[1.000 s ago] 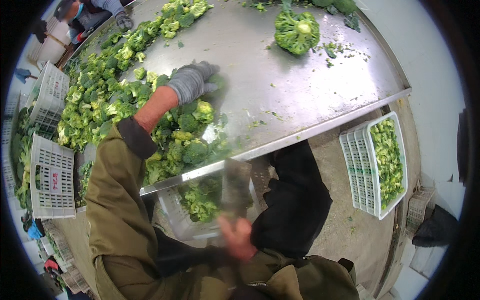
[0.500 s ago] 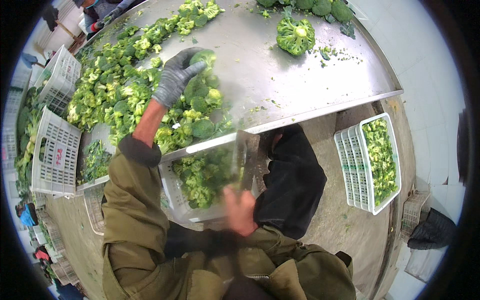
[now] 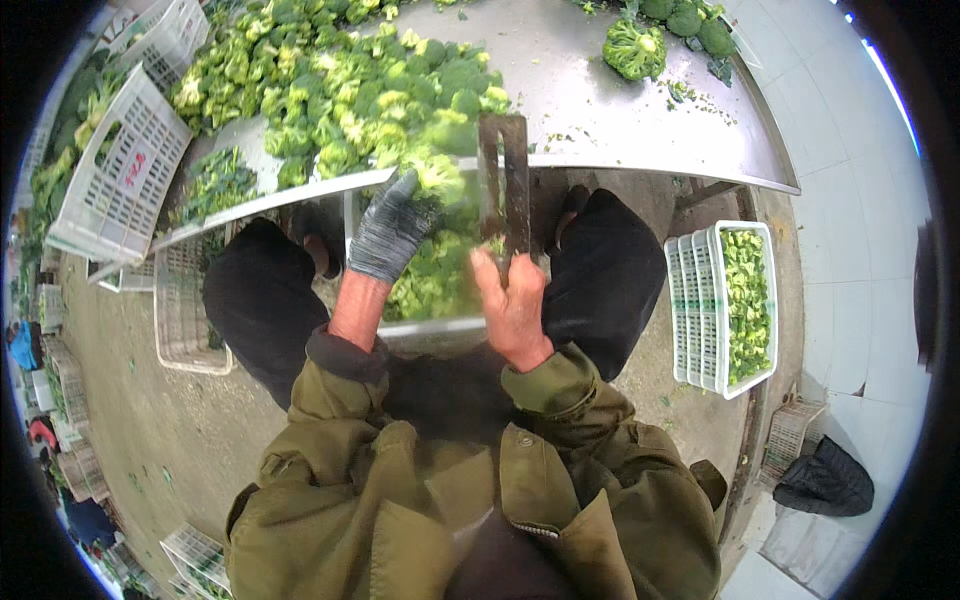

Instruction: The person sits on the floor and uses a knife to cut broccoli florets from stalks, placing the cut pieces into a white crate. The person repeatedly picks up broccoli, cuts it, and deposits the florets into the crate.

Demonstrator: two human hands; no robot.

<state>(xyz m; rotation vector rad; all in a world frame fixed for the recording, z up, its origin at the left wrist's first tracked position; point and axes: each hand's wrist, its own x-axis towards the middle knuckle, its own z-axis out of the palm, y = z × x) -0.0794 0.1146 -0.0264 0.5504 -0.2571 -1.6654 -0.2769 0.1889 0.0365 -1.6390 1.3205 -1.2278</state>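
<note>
My left hand (image 3: 385, 232), in a grey glove, is closed on a broccoli floret (image 3: 436, 174) just over the table's near edge. Bare, my right hand (image 3: 515, 308) grips a broad, dark-bladed knife (image 3: 516, 180) that points away from me, to the right of the floret. Below both hands, between my knees, a white crate (image 3: 430, 330) holds cut broccoli florets (image 3: 425, 285); motion blurs part of it. A large heap of florets (image 3: 360, 95) covers the left of the metal table (image 3: 555, 95).
A whole broccoli head (image 3: 634, 50) lies at the table's far right, near more heads (image 3: 690, 20) and crumbs. A white crate of florets (image 3: 745, 310) stands on the floor to my right. White crates (image 3: 125, 170) lean at the left; a tan basket (image 3: 185, 315) sits below them.
My left hand has come back from the heap toward me, bringing a floret over the crate. The knife and my right hand have moved up and slightly right. The view has tilted down.
</note>
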